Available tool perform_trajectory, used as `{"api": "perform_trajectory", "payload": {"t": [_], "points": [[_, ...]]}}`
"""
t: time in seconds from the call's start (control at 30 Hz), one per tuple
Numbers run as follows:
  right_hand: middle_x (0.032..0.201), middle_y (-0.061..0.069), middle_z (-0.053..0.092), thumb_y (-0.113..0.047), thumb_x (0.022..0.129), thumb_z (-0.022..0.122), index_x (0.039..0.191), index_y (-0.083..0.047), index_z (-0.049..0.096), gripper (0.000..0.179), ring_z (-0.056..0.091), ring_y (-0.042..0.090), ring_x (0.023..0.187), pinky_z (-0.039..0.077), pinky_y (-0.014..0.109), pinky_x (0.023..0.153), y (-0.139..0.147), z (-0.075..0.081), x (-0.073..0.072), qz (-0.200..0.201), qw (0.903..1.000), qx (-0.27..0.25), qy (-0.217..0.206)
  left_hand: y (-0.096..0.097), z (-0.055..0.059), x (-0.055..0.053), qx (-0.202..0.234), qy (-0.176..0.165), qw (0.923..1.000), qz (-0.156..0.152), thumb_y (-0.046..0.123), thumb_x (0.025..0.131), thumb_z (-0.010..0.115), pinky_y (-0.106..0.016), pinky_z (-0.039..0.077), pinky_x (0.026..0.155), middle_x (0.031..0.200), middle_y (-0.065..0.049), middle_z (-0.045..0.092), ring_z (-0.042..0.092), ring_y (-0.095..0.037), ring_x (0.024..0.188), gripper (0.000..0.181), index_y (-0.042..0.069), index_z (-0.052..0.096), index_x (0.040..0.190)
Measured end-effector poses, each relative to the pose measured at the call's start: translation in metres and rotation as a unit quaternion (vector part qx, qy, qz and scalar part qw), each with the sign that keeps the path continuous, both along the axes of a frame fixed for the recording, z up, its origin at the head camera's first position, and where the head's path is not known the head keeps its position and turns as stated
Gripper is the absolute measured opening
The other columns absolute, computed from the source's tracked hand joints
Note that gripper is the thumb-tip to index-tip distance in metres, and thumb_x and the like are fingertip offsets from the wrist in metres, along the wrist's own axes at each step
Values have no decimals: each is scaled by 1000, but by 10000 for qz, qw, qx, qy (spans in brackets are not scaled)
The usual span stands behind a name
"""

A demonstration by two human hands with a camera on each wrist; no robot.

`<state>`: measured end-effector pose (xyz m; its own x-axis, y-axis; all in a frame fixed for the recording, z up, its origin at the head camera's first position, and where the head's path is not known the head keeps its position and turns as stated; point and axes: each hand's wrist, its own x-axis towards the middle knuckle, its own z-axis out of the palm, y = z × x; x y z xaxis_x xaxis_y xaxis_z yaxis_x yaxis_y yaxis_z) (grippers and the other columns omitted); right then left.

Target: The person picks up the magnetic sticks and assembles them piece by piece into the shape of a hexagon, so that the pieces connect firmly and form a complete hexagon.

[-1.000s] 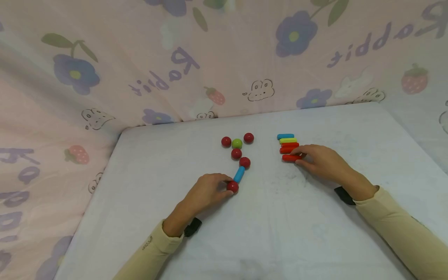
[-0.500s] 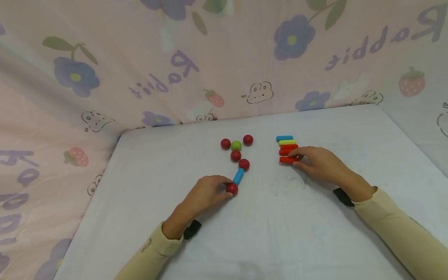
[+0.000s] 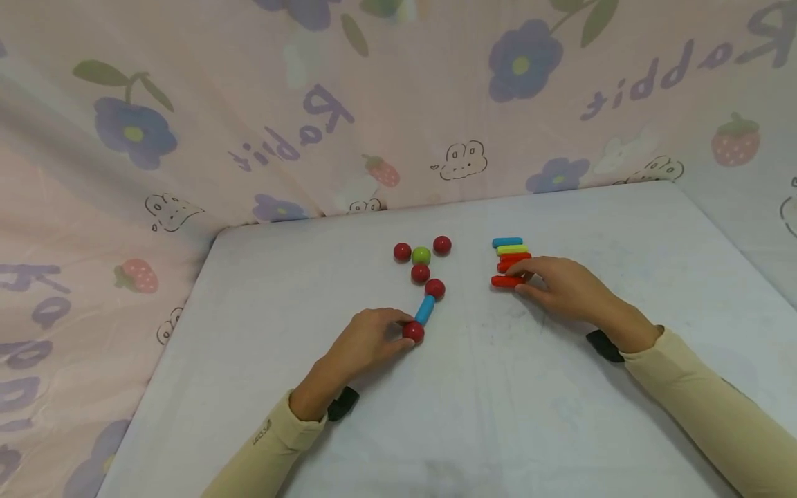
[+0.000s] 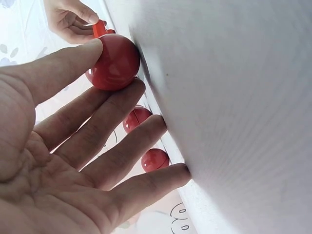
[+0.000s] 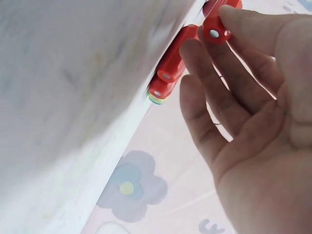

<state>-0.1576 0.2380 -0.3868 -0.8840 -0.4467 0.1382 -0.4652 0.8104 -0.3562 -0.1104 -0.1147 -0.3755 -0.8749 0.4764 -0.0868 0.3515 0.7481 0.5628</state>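
My left hand (image 3: 370,339) pinches a glossy red ball (image 3: 414,333) between thumb and fingertips at the near end of a chain. A blue rod (image 3: 425,310) runs from that ball to another red ball (image 3: 435,288). Over on the right, my right hand (image 3: 560,287) holds a red rod (image 3: 507,281) by its right end. In the right wrist view the thumb and a finger grip this red rod (image 5: 217,27), whose end shows a small silvery disc. Beyond it lie more rods: red (image 5: 176,56), yellow (image 3: 512,250) and blue (image 3: 507,243).
Farther up the white table (image 3: 280,277) are a green ball (image 3: 421,256) and red balls around it, including one at left (image 3: 402,252) and one at right (image 3: 442,245). A patterned pink cloth (image 3: 398,104) hangs behind the table.
My right hand has slid the red rod a little to the left, past the left ends of the other rods. The left hand and its ball stay in place.
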Motion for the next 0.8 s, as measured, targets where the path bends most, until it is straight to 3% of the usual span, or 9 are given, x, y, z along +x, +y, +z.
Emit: {"api": "perform_trajectory", "payload": {"t": [0.2, 0.8], "points": [[115, 9, 72, -17, 89, 75, 119, -14, 69, 31, 67, 27, 105, 54, 52, 93, -5, 0, 0, -47, 9999, 48, -159, -1, -2, 0, -23, 62, 10000, -24, 20, 88, 77, -39, 56, 93, 114, -4, 73, 66, -19, 104, 36, 9, 70, 122], [108, 2, 73, -17, 88, 76, 114, -17, 71, 27, 65, 20, 95, 56, 44, 86, -20, 1, -3, 67, 9999, -8, -77, 0, -1, 0, -50, 47, 10000, -28, 20, 88, 76, -39, 56, 94, 115, -4, 73, 66, -20, 106, 36, 9, 70, 122]]}}
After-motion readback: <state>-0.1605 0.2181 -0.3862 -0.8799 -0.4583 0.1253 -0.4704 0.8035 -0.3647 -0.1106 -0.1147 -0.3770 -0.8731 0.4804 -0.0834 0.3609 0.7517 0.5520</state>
